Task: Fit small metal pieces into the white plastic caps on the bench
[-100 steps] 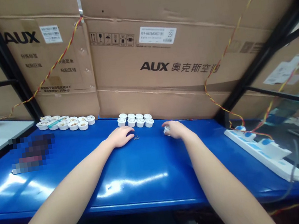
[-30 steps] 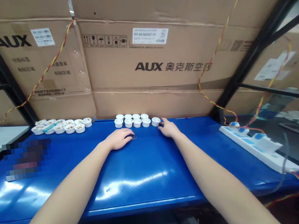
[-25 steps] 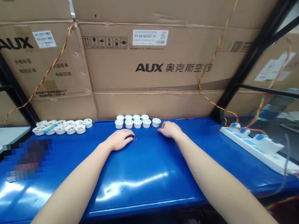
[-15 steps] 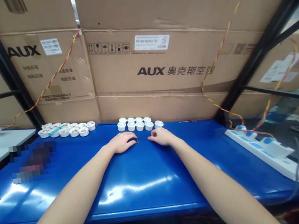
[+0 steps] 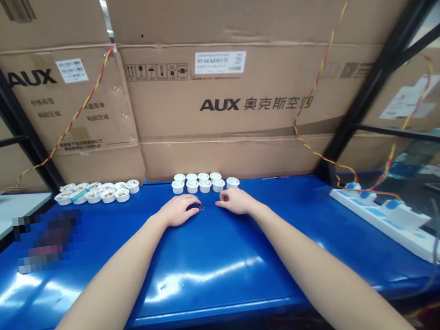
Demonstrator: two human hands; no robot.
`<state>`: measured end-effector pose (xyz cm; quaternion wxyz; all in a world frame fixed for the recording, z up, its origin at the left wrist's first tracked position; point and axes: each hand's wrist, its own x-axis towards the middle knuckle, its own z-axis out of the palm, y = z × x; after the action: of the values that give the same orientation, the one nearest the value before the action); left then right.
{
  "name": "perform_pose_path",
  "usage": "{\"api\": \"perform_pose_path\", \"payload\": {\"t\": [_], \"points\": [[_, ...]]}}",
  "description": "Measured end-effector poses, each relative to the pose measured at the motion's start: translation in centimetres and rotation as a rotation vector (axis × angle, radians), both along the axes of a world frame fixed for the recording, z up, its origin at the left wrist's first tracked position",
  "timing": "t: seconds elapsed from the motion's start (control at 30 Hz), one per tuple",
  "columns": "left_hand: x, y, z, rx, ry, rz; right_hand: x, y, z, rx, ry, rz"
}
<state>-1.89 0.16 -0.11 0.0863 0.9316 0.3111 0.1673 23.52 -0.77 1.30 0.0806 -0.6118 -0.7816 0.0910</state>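
My left hand rests on the blue table with its fingers curved. Small dark metal pieces show between its thumb and fingertips, too small to name for certain. A short way to the right, my right hand is closed, with thumb and forefinger drawn together. Whatever it may hold is hidden. Just behind both hands stands a group of small round white cups in two rows. One more white cup sits at the right end of this group, behind my right hand.
Several white cups with small contents stand at the back left, a teal strip across them. A white power strip lies along the right edge. Cardboard walls the back; a twisted red-yellow wire hangs before it.
The camera view has shifted slightly. My hands stay almost in place, the right one a touch further left. No cup has moved.
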Motion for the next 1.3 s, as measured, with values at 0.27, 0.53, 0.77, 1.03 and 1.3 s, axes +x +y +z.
{"api": "perform_pose_path", "payload": {"t": [0.27, 0.53, 0.77, 1.03, 1.3], "points": [[0.0, 0.01, -0.07, 0.003, -0.001, 0.003, -0.01, -0.05, 0.15, 0.002, -0.003, 0.001], [-0.03, 0.2, -0.23, 0.003, -0.006, -0.002, -0.01, -0.01, 0.04, 0.008, 0.001, 0.004], [0.03, 0.08, -0.13, 0.004, -0.008, -0.001, -0.06, -0.02, 0.1, 0.004, -0.004, 0.001], [0.0, 0.02, -0.07, 0.006, 0.0, 0.005, -0.08, 0.03, 0.03, 0.009, -0.007, 0.001], [-0.04, 0.22, -0.23, 0.011, -0.002, -0.006, -0.04, 0.03, 0.03, 0.003, -0.007, -0.003]]}}
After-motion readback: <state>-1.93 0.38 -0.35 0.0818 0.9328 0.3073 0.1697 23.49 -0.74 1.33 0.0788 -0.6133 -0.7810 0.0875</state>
